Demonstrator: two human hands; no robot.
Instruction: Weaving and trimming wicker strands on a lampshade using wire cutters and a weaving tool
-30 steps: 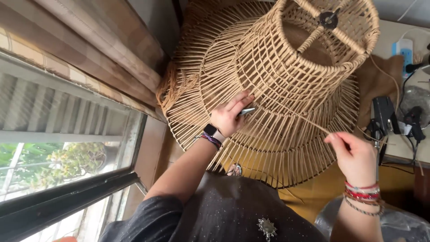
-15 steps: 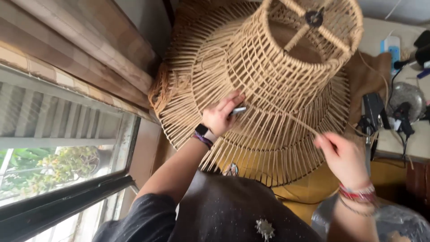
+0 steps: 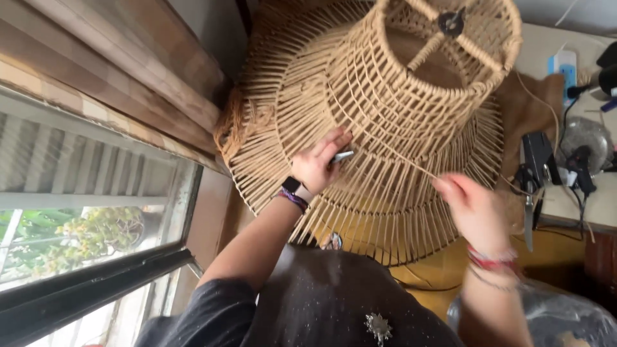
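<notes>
Two hands are busy on a big woven lampshade (image 3: 385, 115) made of pale brown cord on a frame. It fills the middle of the view, with its narrow top ring at the far right and its wide skirt spreading down toward the person.

The left hand (image 3: 316, 164) lies on the side of the lampshade, fingers curled shut around a small silver tool (image 3: 342, 156) whose tip pokes out to the right. A dark watch (image 3: 292, 186) sits on that wrist. This hand has hardly moved from a moment ago.

The right hand (image 3: 469, 209) is lower and to the right, pinched shut on a thin cord (image 3: 411, 166) that runs up and left to the weave near the tool. A moment ago the cord looked about the same, but the hand has slid a bit down and away, so the cord looks pulled straight and tight now. That seems to mean one more wrap is being snugged into place.

Red bracelets (image 3: 491, 262) ring the right wrist. Left of the lampshade is a window (image 3: 96, 212) with green leaves outside. At the far right, a counter (image 3: 601, 199) holds dark tools and wires. A clear plastic bag (image 3: 559, 318) sits at the near right.
</notes>
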